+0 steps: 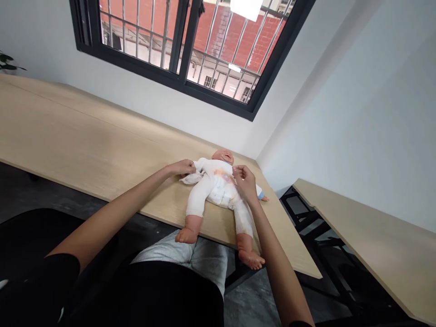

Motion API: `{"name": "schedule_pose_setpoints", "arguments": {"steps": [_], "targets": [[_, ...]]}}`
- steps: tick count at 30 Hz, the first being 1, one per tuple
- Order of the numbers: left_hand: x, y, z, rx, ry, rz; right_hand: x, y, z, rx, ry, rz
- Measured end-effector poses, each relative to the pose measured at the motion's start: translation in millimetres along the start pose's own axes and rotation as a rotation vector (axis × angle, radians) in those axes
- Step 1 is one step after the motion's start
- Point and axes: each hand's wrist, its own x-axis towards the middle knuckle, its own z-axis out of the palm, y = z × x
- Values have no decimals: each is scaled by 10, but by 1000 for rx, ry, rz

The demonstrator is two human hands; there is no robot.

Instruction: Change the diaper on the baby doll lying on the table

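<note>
The doll (220,196) lies on its back on the bench (98,136), head away from the person and both feet reaching to or past the near edge; the left hand (185,167) has its grip closed at the white sleeve (197,166), seemingly pinching the cloth, with a loose white fold (191,178) just below it; the right hand (245,184) is curled at the other side of the doll's chest, and whether its grip has cloth between the fingertips I cannot tell; the likeliest trouble, I judge, is a hard pull on that sleeve, which could turn the doll or drag it askew, since nothing visible pins the trunk; a pull toward the person could bring more of the legs over the edge and start a slide; the loose fold might bunch or snag around the arm; the right forearm, passing close by the blue cuff (260,195), could knock that arm
</note>
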Motion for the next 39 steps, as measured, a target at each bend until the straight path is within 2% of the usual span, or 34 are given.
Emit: {"name": "schedule_pose_setpoints", "arguments": {"steps": [3,5,8,10,15,20,28,33,35,37,39], "targets": [[-11,26,-24,-88,7,-6,128,-286,156,-101,-215,-166],[-12,22,-38,-218,37,-34,239,-393,309,-148,-380,-239],[-8,-10,-62,-506,39,-117,369,-380,551,-241,-598,-266],[-1,-43,-82,-633,14,-161,398,-300,681,-299,-642,-231],[45,-128,-118,-731,72,-176,319,-143,841,-354,-615,-79],[69,-144,-120,-784,143,-152,272,-120,885,-404,-505,-53],[10,-21,-93,-831,140,-84,253,-84,949,-485,-420,-24],[-9,73,-41,-812,92,-8,242,-57,996,-556,-377,-10],[-18,101,-20,-798,91,16,260,-33,994,-458,-393,-9],[-26,118,-7,-807,121,19,298,-5,983,-262,-395,21],[-30,132,3,-810,146,23,352,23,974,-48,-309,97]]}}
